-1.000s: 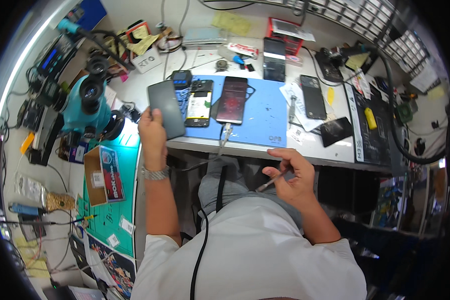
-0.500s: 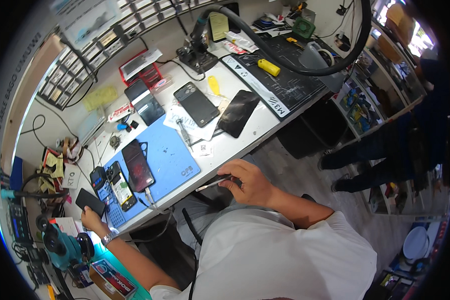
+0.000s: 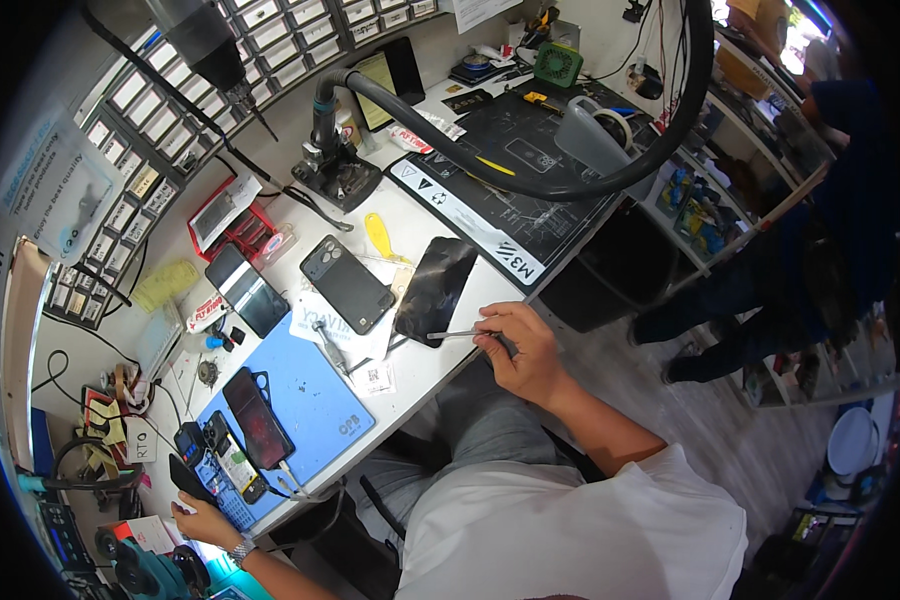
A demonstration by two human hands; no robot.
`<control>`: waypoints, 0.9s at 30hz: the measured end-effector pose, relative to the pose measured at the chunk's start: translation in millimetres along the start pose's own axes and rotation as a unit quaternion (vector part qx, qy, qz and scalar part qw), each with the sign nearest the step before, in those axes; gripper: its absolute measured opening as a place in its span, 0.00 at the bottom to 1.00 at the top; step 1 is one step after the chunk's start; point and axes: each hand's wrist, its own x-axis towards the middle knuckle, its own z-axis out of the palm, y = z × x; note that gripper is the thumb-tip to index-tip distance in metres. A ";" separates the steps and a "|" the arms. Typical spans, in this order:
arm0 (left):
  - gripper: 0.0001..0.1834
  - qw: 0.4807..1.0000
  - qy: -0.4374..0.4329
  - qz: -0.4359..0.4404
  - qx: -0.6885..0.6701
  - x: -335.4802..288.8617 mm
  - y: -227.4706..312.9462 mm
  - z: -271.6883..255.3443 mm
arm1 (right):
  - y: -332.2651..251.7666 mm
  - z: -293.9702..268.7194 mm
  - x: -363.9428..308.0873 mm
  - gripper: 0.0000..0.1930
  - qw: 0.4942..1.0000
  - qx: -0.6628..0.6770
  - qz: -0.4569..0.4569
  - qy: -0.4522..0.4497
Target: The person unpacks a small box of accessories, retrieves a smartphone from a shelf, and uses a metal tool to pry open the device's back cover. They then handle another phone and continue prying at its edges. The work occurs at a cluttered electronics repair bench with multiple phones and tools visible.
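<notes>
**Holding tweezers at a phone repair bench**

Head view, only view on record.

- Right hand (image 3: 528, 352): closed on thin metal tweezers (image 3: 457, 334), pinched between thumb and fingers at the bench's front edge. Tips pointing away from the grip, toward the person's left, ending at the lower edge of a black glossy phone panel (image 3: 436, 288) lying flat on the white bench (image 3: 440, 215).
- Beyond the tweezer tips: dark phone (image 3: 347, 284) lying back up, cameras showing; yellow pry tool (image 3: 379, 236) just past it.
- Left hand (image 3: 208, 519): far to the left, well apart from the right hand, clasping a dark flat phone-sized piece (image 3: 189, 479) by its lower end.
- Just beside that grip: blue work mat (image 3: 315, 400) carrying a dark-screened phone (image 3: 257, 417) and a smaller opened handset (image 3: 232, 462).
</notes>
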 end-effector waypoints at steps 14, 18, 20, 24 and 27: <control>0.24 0.971 0.175 0.029 -0.163 -44.4 41.5 -27.4 | 47.8 24.5 30.6 0.14 0.983 -0.146 -0.067 0.085; 0.25 0.972 0.170 0.044 -0.156 -46.2 40.1 -29.6 | 53.4 35.5 26.1 0.15 0.988 -0.099 -0.040 0.112; 0.25 0.972 0.172 0.042 -0.154 -46.4 38.1 -27.0 | 54.0 36.6 25.9 0.15 0.988 -0.095 -0.039 0.112; 0.27 0.971 0.168 0.048 -0.161 -48.0 38.8 -30.9 | 56.9 39.3 22.3 0.16 0.989 -0.086 -0.037 0.116; 0.27 0.974 0.161 0.052 -0.150 -45.7 32.9 -30.3 | 58.8 39.2 22.2 0.16 0.988 -0.092 -0.048 0.116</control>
